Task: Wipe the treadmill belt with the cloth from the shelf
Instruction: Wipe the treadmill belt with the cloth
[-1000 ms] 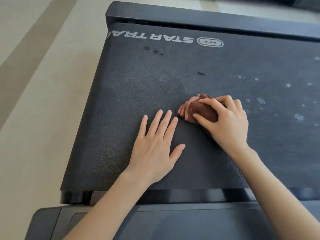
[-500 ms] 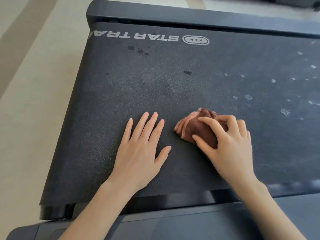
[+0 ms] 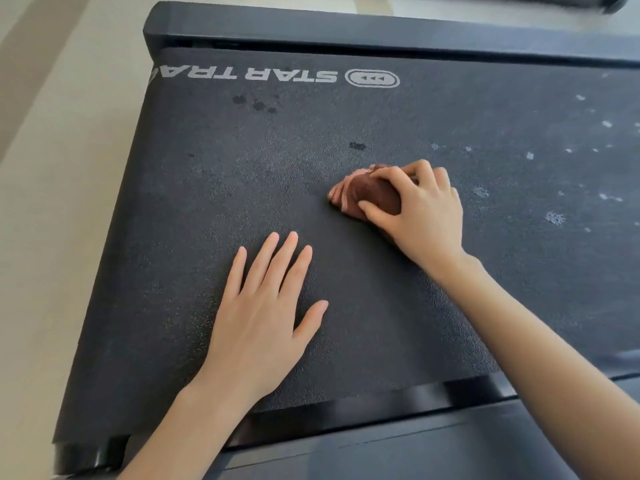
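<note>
Cloth (image 3: 367,197): brown, bunched into a wad, sitting on the treadmill belt (image 3: 225,174) about mid-width, under my right hand (image 3: 426,216). Fingers and thumb curl over the wad and pin it to the belt. Left hand (image 3: 263,317) lies flat on the belt, fingers straight and a little spread, holding nothing, nearer me and apart from the cloth.

Handling, my read: the cloth looks soft and light, and loose folds show at its left edge. On this grainy belt I expect it to drag and roll rather than slide. Best hold is from above, palm over the bulk, thumb and fingers tucking in the sides.

Pale specks (image 3: 554,218) lie to the right, dark spots (image 3: 258,105) by the printed logo (image 3: 372,79). Neither looks wiped yet.
</note>
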A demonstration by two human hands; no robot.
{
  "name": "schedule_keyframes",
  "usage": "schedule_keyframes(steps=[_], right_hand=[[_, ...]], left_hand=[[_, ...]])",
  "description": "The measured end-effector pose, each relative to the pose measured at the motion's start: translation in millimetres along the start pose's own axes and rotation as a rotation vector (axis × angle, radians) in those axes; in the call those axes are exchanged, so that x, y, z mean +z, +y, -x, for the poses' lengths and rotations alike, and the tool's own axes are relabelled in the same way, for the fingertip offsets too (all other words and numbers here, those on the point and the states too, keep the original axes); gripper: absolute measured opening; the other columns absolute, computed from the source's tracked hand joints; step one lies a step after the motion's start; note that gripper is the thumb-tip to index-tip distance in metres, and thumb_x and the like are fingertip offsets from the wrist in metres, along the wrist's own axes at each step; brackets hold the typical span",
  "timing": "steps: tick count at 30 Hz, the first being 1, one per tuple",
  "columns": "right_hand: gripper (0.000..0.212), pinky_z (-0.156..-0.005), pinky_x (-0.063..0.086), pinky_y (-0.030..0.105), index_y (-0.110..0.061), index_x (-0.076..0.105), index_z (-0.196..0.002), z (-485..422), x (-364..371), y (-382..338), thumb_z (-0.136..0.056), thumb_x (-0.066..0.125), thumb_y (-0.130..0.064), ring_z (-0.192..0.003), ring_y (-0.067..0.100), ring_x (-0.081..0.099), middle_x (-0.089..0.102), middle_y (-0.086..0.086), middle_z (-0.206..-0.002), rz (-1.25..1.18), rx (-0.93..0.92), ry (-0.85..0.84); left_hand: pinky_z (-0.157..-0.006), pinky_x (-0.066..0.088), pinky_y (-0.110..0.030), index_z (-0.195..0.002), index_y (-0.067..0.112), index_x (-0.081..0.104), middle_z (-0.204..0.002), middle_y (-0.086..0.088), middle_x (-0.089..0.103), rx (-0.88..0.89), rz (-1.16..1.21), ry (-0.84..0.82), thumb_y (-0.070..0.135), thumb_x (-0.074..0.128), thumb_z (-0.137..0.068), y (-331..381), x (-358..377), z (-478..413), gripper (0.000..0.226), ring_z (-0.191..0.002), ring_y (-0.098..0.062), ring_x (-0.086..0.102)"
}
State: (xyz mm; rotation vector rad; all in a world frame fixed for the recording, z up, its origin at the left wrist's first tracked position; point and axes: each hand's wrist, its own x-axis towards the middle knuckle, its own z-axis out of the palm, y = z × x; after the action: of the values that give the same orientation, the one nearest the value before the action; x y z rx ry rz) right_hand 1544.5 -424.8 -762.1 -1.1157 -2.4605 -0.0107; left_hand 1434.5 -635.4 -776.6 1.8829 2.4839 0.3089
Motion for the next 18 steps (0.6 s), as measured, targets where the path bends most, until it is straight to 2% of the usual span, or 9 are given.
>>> schedule_keyframes(steps=[3, 6, 13, 18], right_hand=[[0.049, -0.076, 0.040, 0.041, -0.027, 0.063, -0.114, -15, 8, 1, -0.078, 0.054, -0.060, -0.099, 0.036, 0.049, 0.055, 0.009, -0.107, 0.034, 0.010, -0.002], [0.054, -0.075, 0.040, 0.042, -0.026, 0.063, -0.113, -9, 3, 1, -0.078, 0.044, -0.063, -0.098, 0.036, 0.049, 0.055, 0.010, -0.106, 0.040, -0.025, 0.004], [0.046, -0.071, 0.044, 0.042, -0.024, 0.064, -0.113, 66, -36, 13, -0.085, 0.047, -0.056, -0.090, 0.034, 0.049, 0.055, 0.010, -0.105, 0.034, -0.138, -0.026], [0.042, -0.072, 0.043, 0.042, -0.026, 0.063, -0.114, 115, -59, 24, -0.086, 0.050, -0.055, -0.089, 0.031, 0.049, 0.054, 0.007, -0.106, 0.023, -0.154, -0.060]], left_hand=[[-0.111, 0.018, -0.049, -0.141, 0.010, 0.044, -0.151, -0.008, 0.035, 0.005, 0.006, 0.003, 0.050, 0.029, -0.092, 0, -1, -1, 0.065, -0.141, -0.026, 0.028], [-0.112, 0.017, -0.048, -0.141, 0.011, 0.044, -0.151, -0.008, 0.035, 0.001, 0.006, 0.005, 0.050, 0.029, -0.092, 0, -1, -1, 0.065, -0.141, -0.026, 0.028], [-0.111, 0.017, -0.049, -0.141, 0.011, 0.044, -0.151, -0.008, 0.036, 0.006, 0.017, -0.001, 0.050, 0.029, -0.092, 0, -2, -1, 0.065, -0.141, -0.026, 0.027], [-0.109, 0.028, -0.056, -0.136, 0.007, 0.049, -0.145, -0.014, 0.043, -0.004, -0.004, 0.005, 0.046, 0.031, -0.090, 7, -3, -7, 0.063, -0.137, -0.033, 0.035]])
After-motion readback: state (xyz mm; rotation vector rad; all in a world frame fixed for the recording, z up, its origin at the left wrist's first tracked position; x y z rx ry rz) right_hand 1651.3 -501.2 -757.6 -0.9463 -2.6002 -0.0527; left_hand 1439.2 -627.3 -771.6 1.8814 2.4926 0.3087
